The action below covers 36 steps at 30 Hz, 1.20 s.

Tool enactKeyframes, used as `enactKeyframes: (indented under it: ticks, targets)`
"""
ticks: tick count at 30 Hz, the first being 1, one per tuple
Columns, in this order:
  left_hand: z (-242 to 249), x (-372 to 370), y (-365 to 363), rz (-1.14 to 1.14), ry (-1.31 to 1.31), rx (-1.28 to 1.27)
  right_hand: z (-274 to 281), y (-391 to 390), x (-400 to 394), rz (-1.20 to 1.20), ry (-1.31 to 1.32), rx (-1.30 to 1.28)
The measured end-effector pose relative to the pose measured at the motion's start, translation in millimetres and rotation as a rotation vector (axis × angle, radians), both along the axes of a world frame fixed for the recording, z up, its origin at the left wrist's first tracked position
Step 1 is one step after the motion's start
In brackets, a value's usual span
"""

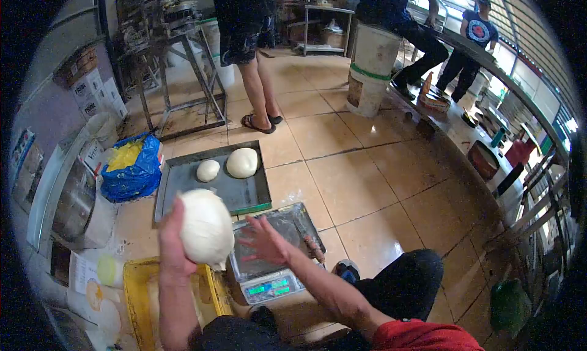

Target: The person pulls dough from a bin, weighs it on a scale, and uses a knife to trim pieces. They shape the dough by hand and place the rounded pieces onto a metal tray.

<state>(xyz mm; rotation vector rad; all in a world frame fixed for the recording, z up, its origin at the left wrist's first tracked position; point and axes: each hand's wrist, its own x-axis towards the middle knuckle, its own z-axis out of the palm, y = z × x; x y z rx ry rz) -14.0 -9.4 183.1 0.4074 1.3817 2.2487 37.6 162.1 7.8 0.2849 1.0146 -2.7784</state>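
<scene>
A large, smooth ball of pale dough (206,229) rests in my left hand (173,247), whose fingers curve round its left side and underneath. It is held up over the near edge of a metal tray (183,183). To the right, my right hand (266,242) has its fingers spread and holds nothing, over the pan of a digital scale (249,293) with a lit green display. A tool with a brownish handle (314,247) lies along the pan's right side. On the tray sit a small dough ball (208,171) and a larger one (242,163).
A yellow tub (131,290) stands by my left forearm. Left of the tray is a blue plastic bag (136,174). Ahead, a person in sandals (260,124) stands near a metal stand (183,131). Another person sits on stacked buckets (367,88) beside a raised ledge.
</scene>
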Motion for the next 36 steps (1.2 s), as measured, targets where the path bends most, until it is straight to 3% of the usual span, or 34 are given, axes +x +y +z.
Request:
enactKeyframes:
  ticks: [1,3,7,9,11,12,14,15,18,21,22,24,25,27,29,30,32,34,36]
  targets:
    - [-7.8,3.4,4.7,-0.07,-0.023,-0.033,22.2,-18.8,6.7,0.0,0.0,0.004]
    - [-14.7,9.1,12.4,-0.145,-0.122,0.021,49.2,-44.8,15.4,0.014,0.161,-0.332]
    - [-44.6,-21.2,-15.0,-0.359,-0.296,0.168,50.9,-32.2,29.4,-0.063,0.114,-0.385]
    - [-73.8,-43.9,-49.1,-0.387,-0.219,0.141,73.9,-20.9,32.1,-0.129,0.087,-0.264]
    - [-105.8,-53.2,-72.7,-0.064,-0.17,0.119,101.2,-16.3,23.2,-0.09,0.109,-0.259]
    - [-118.8,-54.6,-78.2,0.055,-0.16,0.087,112.8,-23.6,13.9,-0.068,0.15,-0.078]
    - [-141.0,-41.3,-71.7,0.185,-0.231,0.144,132.0,-64.0,-5.9,-0.021,0.217,0.123]
    - [-149.6,-32.3,-71.0,0.23,-0.262,0.181,143.7,-86.5,-10.6,0.072,0.132,0.101]
    - [-172.0,-0.1,-85.0,0.34,-0.338,0.222,157.3,-142.4,-27.0,0.351,0.2,0.102]
    - [-175.7,10.8,-122.0,0.478,-0.34,0.194,166.5,-146.5,-63.1,0.656,0.568,0.587]
    - [-173.0,10.5,-139.3,0.521,-0.321,0.182,155.0,-151.7,-72.9,0.66,0.56,0.583]
    - [-174.0,10.7,-159.5,0.612,-0.291,0.174,118.9,-156.2,-102.1,0.102,0.998,1.188]
    - [-172.6,8.1,-174.1,0.663,-0.265,0.159,104.8,-151.0,-106.0,0.11,0.999,1.192]
    - [-171.2,2.0,-196.3,0.749,-0.218,0.131,73.8,-137.9,-113.0,-0.287,0.694,1.379]
    - [-171.0,-1.0,-213.7,0.845,-0.188,0.094,-19.6,-168.4,-100.4,-0.069,0.658,1.715]
    - [-171.7,0.7,-222.0,0.876,-0.186,0.077,-28.6,-173.1,-73.2,0.338,0.728,1.796]
    - [-174.8,4.2,-234.3,0.937,-0.186,0.046,-97.8,-203.6,-22.2,0.766,0.869,1.724]
    - [-178.1,5.7,-243.6,0.995,-0.18,0.013,-146.1,-226.2,6.8,0.924,0.921,1.679]
    - [-179.3,9.5,-250.4,1.024,-0.188,-0.005,-157.8,-225.8,-11.8,0.899,0.888,1.765]
